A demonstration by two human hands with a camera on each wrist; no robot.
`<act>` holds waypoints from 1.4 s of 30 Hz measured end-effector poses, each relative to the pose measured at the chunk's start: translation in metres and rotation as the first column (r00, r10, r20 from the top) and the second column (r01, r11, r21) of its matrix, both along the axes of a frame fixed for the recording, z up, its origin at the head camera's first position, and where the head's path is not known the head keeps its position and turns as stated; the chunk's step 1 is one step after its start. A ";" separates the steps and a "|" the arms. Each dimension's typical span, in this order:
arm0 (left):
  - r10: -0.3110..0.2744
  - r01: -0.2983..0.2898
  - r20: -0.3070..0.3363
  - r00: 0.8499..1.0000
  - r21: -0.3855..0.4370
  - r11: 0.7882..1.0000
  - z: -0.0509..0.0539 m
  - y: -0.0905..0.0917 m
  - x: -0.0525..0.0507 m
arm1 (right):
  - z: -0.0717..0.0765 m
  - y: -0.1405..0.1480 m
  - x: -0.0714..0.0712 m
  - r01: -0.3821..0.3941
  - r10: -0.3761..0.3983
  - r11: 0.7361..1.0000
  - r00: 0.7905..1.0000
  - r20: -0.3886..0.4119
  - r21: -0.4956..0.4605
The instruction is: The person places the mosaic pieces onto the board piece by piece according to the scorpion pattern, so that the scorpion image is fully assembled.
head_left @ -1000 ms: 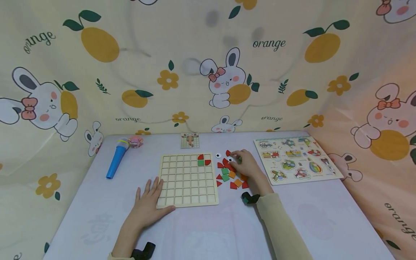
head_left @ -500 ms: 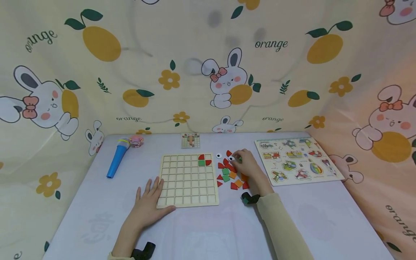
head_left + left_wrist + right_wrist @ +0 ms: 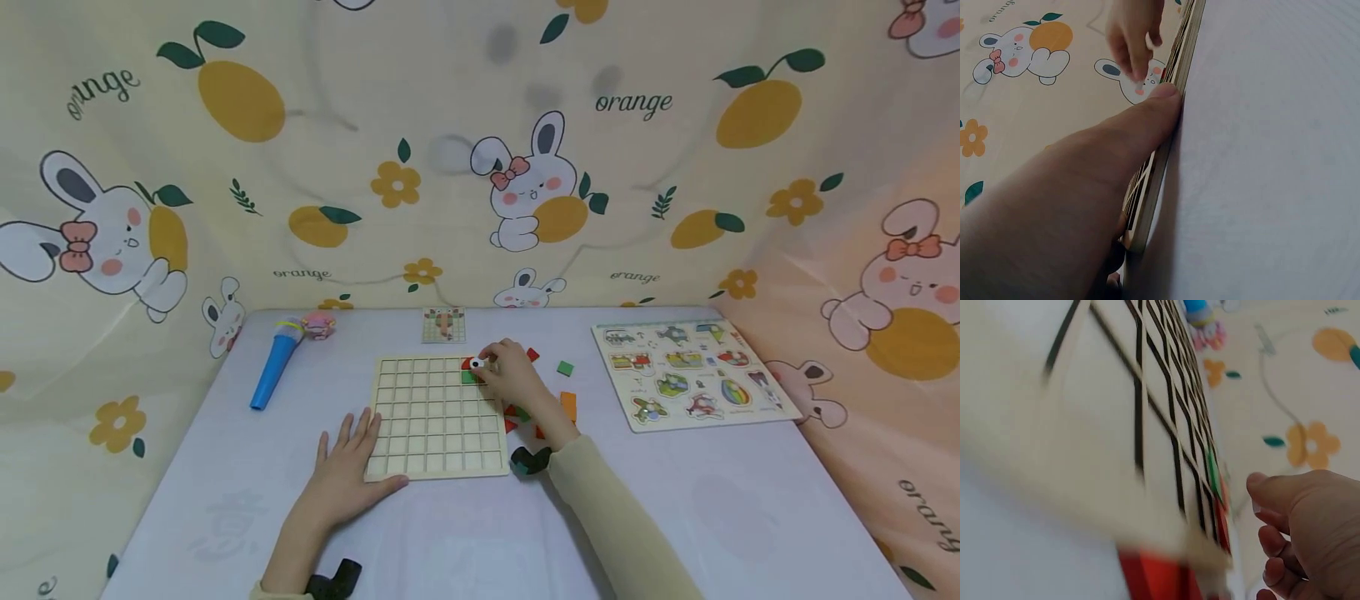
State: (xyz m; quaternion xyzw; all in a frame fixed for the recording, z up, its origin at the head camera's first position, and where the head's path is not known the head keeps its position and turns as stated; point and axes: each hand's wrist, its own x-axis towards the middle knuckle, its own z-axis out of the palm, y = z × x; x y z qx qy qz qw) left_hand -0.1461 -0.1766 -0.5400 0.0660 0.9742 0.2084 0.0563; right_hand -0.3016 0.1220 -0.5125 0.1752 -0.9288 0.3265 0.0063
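A cream grid board (image 3: 435, 417) lies on the table, with red and green tiles (image 3: 468, 377) at its far right corner. My left hand (image 3: 341, 462) rests along the board's near left corner, fingers spread; in the left wrist view its thumb (image 3: 1147, 115) lies on the near edge. Over the far right corner, my right hand (image 3: 513, 375) pinches a round white eye piece (image 3: 477, 363) with a black dot. In the right wrist view the right hand (image 3: 1316, 525) hovers beyond the board with curled fingers; the eye piece is not visible there.
Loose red, green and orange tiles (image 3: 567, 406) lie right of the board, partly hidden by the right arm. A picture card (image 3: 444, 325) is behind the board. A blue toy microphone (image 3: 275, 371) and pink toy (image 3: 320, 325) sit left, a picture puzzle board (image 3: 693, 375) right.
My right hand has moved left from the loose tiles to the board's far right corner, carrying the eye piece. A green tile it had covered now shows. My left hand has stayed put.
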 end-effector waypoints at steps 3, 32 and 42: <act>0.002 -0.002 -0.007 1.000 0.008 1.000 0.000 0.001 0.000 | -0.003 -0.016 -0.004 -0.030 0.030 1.000 0.999 -0.023 0.009; -0.008 0.008 -0.009 1.000 -0.003 1.000 0.001 0.001 -0.002 | -0.015 -0.043 -0.015 0.028 -0.028 1.000 0.999 0.030 0.011; -0.010 0.010 -0.007 1.000 -0.004 1.000 -0.001 0.000 -0.001 | -0.007 -0.044 -0.013 0.017 -0.019 1.000 0.997 0.079 0.018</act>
